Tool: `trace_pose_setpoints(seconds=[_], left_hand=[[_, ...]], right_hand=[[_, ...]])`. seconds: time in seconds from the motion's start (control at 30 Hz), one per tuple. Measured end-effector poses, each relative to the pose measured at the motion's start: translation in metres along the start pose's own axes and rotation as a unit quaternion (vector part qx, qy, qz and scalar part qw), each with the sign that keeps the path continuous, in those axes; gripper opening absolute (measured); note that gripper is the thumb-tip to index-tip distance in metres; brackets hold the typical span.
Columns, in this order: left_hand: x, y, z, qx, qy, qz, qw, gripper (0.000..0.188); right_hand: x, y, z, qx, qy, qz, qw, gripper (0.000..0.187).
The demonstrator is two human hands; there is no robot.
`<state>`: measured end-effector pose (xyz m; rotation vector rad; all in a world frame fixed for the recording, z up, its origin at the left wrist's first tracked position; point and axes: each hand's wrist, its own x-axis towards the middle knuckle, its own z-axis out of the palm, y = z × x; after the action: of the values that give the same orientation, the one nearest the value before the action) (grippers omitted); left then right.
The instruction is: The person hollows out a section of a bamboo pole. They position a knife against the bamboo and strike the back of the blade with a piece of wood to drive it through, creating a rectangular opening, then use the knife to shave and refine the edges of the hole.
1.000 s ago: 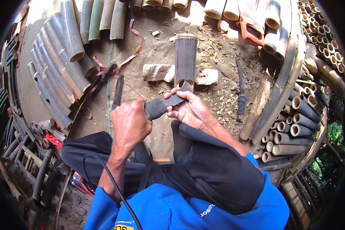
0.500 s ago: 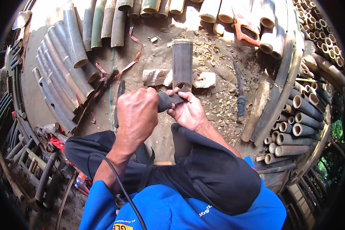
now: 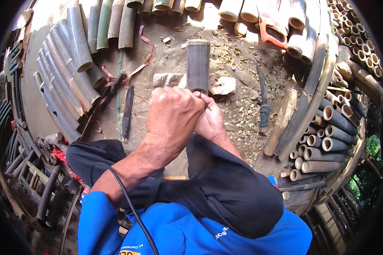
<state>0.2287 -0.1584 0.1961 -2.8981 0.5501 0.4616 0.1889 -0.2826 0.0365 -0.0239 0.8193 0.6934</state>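
Note:
A dark bamboo tube (image 3: 198,66) lies pointing away from me, across a pale wood block (image 3: 222,86). My left hand (image 3: 173,111) is closed in a fist at the tube's near end, its forearm slanting in from the lower left. The knife in it, whose dark handle shows in the earlier picture, is now covered by the fist. Behind that fist, my right hand (image 3: 211,121) is curled at the near rim, thumb up. Its fingers close around the knife's front part, though most of them are hidden.
One knife (image 3: 127,111) lies left of my hands, another with a wrapped handle (image 3: 264,117) lies right. Shavings (image 3: 238,127) litter the ground. Bamboo lengths (image 3: 78,42) stand left; an orange-handled saw (image 3: 273,35) rests far right. Stacked tubes (image 3: 334,138) fill the right side.
My left fist has moved right and now covers the knife and part of my right hand. The whole scene has shifted slightly left in view.

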Motion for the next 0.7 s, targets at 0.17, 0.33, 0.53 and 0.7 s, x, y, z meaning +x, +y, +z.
trace_pose_setpoints(seconds=[0.17, 0.33, 0.53, 0.7], left_hand=[[-0.100, -0.013, 0.077, -0.218, 0.015, -0.066, 0.974, 0.015], [-0.103, -0.026, 0.073, -0.226, -0.093, -0.079, 0.967, 0.019], [-0.040, -0.059, 0.043, -0.205, -0.152, 0.013, 0.967, 0.017], [-0.105, 0.041, 0.123, -0.497, -0.208, -0.240, 0.808, 0.033]], right_hand=[[-0.031, 0.005, -0.031, -0.221, -0.054, 0.038, 0.973, 0.021], [-0.026, 0.018, -0.035, -0.178, -0.039, 0.088, 0.979, 0.030], [-0.021, 0.019, -0.035, -0.059, -0.014, 0.076, 0.995, 0.032], [-0.026, -0.035, 0.005, -0.485, 0.105, 0.156, 0.854, 0.026]])
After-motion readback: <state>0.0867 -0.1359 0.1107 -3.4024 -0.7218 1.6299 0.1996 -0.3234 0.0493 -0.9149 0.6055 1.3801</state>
